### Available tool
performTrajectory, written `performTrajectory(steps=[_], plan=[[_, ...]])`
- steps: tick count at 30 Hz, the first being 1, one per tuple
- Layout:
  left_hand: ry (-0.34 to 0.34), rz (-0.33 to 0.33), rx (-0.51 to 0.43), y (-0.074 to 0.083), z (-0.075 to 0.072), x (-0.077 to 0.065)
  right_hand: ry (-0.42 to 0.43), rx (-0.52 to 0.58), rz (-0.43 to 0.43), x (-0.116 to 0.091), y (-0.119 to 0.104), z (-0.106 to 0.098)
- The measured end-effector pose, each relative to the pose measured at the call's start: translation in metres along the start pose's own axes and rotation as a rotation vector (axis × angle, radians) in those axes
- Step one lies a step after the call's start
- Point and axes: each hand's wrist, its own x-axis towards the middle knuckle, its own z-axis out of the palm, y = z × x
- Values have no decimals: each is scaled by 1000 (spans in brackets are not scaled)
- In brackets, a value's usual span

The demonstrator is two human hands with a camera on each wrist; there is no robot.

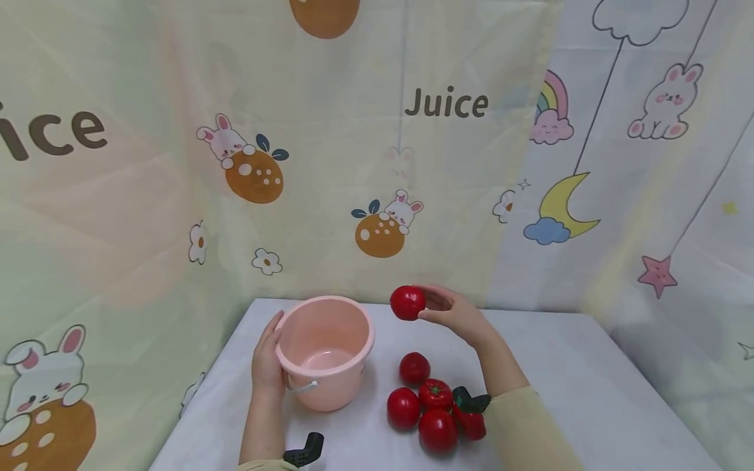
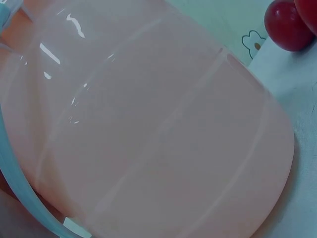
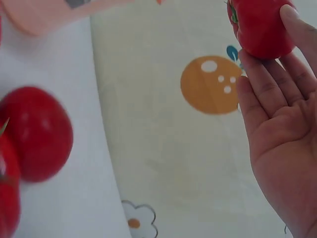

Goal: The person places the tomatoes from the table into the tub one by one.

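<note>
A pink bucket [image 1: 324, 386] with a pale handle [image 1: 304, 387] stands on the table, its mouth facing up. Against its left side, my left hand [image 1: 269, 363] holds it near the rim; the thumb is hard to make out. The bucket wall [image 2: 163, 129] fills most of the left wrist view. To the right of the bucket, my right hand [image 1: 456, 317] holds a red tomato [image 1: 408, 303] in the air by its fingertips. In the right wrist view, thumb and fingers pinch this tomato [image 3: 262, 27], and its green stem end shows.
Several more red tomatoes [image 1: 438, 430] lie in a cluster on the white-covered table [image 1: 554, 366], right of the bucket and below my right forearm. A printed curtain [image 1: 330, 157] hangs behind the table's back edge and along both sides.
</note>
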Motion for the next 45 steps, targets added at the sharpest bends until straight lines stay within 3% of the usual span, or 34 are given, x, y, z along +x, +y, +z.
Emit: performTrajectory(steps=[9,20,29,37,45], plan=[[-14,-5,-10,-1,1,0,-125,-1,-30,45,-25,34],[-2,-5,18,-4,2,-1,-347,-116,-64,86,-57,68],[8,-6,-1,-2,0,0,-535,-235,-48,106,-78,90],[5,-5,22,-5,1,-1,-723,-374,17,119,-94,108],[22,-16,22,-5,2,-4,-794,-466,50,127,-101,133]])
